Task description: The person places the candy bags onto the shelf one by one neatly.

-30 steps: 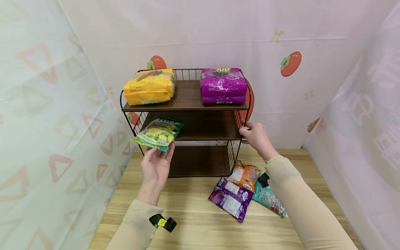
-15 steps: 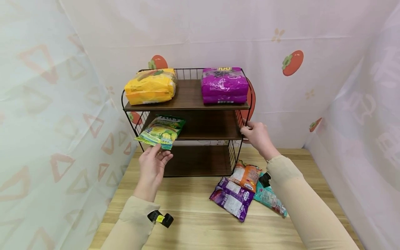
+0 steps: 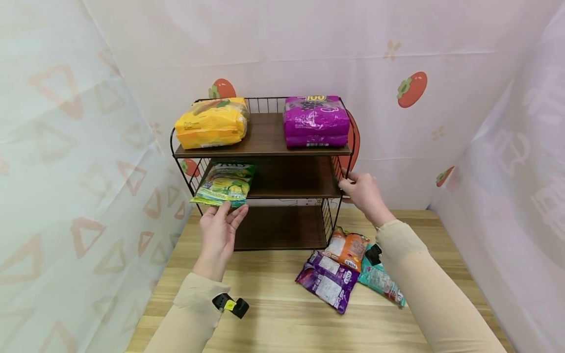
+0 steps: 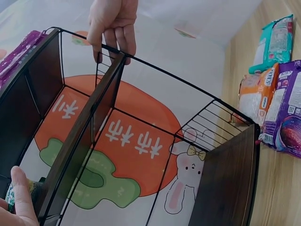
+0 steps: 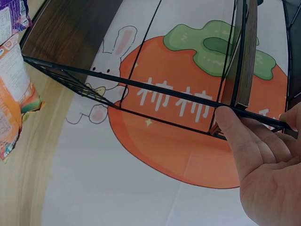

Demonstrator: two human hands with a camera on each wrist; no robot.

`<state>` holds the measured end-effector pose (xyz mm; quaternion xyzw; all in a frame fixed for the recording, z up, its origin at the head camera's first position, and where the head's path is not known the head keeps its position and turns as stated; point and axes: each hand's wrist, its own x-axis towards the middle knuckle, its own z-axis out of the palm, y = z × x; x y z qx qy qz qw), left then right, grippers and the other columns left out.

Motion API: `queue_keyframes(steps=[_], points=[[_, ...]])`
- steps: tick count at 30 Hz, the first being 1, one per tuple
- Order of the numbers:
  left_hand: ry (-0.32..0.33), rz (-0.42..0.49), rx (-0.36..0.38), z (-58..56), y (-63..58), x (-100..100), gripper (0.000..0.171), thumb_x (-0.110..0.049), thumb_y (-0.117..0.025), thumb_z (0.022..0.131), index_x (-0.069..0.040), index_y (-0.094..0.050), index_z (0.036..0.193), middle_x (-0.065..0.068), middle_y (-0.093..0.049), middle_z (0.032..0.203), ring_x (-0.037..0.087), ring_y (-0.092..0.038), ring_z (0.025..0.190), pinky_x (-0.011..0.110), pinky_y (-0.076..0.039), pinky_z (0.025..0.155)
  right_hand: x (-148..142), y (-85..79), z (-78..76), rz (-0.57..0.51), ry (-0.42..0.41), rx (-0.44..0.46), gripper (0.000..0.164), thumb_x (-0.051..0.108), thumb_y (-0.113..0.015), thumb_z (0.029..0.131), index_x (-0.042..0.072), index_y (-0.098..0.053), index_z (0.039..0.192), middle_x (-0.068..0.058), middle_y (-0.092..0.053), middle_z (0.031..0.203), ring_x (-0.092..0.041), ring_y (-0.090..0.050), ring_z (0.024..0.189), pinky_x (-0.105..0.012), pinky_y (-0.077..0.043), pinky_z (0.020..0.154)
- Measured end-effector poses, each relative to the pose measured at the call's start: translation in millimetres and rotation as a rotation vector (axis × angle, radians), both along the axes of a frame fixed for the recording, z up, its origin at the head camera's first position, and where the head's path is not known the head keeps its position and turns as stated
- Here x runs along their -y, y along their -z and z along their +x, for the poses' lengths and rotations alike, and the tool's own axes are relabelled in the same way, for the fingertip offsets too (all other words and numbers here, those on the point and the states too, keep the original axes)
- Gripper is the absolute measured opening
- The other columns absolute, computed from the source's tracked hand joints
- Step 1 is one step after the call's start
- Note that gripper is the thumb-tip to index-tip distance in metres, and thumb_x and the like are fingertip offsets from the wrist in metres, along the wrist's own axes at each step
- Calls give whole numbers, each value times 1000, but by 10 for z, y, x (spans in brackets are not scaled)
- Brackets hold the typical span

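Observation:
With thumb above and fingers below, my left hand [image 3: 219, 235] pinches the front edge of a green and yellow candy bag [image 3: 226, 184]. The bag lies at the left end of the middle level of a three-tier shelf rack [image 3: 282, 176]; in the left wrist view only a corner of the bag shows beside the thumb. On the other side, my right hand [image 3: 363, 195] grips the black wire side frame at middle-shelf height. The right wrist view has that hand [image 5: 263, 155] with its fingers around the wire frame [image 5: 164, 89].
A yellow bag [image 3: 214, 125] and a large purple bag [image 3: 315, 122] sit on the top shelf. On the wooden table [image 3: 273, 304], right of centre, lie a purple candy bag [image 3: 328, 282], an orange one [image 3: 347, 249] and a teal one [image 3: 381, 282]. Patterned cloth hangs behind.
The green and yellow candy bag has straightened and shifted slightly back onto the middle shelf. My left fingers have changed their hold, the thumb now on top of its edge. My right hand stays put.

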<state>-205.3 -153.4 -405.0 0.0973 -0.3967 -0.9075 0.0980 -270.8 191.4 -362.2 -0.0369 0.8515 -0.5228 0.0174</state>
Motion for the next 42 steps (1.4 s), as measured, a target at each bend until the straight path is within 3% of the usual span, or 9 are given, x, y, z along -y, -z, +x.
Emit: queue_keyframes(steps=[11, 23, 34, 42], points=[[-27, -47, 26, -51, -16, 53, 30, -11, -58, 104, 3, -50, 130, 25, -62, 122, 28, -77, 90, 38, -59, 89, -2, 1, 10, -7, -3, 5, 53, 18, -48, 103, 5, -43, 154, -17, -42, 158, -37, -70, 110, -36, -61, 83], [-92, -72, 43, -162, -19, 81, 17, -8, -63, 100, 4, -52, 107, 17, -62, 94, 29, -76, 84, 39, -60, 88, -2, -9, 19, 10, 2, 1, 52, 18, -48, 103, 4, -44, 153, -20, -44, 157, -36, -72, 106, -38, -61, 83], [-97, -164, 80, -203, -39, 115, 23, -11, -65, 100, 3, -53, 113, 20, -63, 106, 30, -76, 94, 39, -60, 88, -1, -12, 8, -4, -1, 1, 52, 18, -48, 103, 2, -45, 152, -18, -42, 158, -38, -70, 109, -37, -61, 83], [-72, -172, 120, -226, -81, 125, 23, -11, -67, 99, 3, -55, 113, 18, -64, 106, 27, -77, 84, 38, -61, 83, 1, -6, 8, -10, -1, 4, 51, 18, -48, 103, 2, -45, 152, -19, -43, 158, -38, -70, 111, -38, -61, 84]])
